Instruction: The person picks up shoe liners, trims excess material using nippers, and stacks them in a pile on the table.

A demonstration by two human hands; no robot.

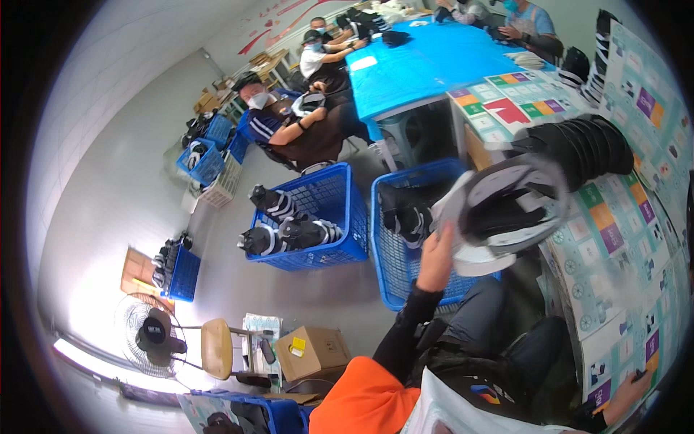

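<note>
Left hand [435, 262], nearer, fingers clamped on round black-and-white piece [513, 206], right of centre; piece extends up-right, long axis rising rightward. Right hand [627, 398], lower right: finger state indeterminable.

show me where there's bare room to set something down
Free: the sheet-covered bench between the black stack and right hand; grey floor between the cardboard box and left blue basket; the middle of the blue table. Crowded: around the black stack, and the right blue basket beneath the left hand.
</note>
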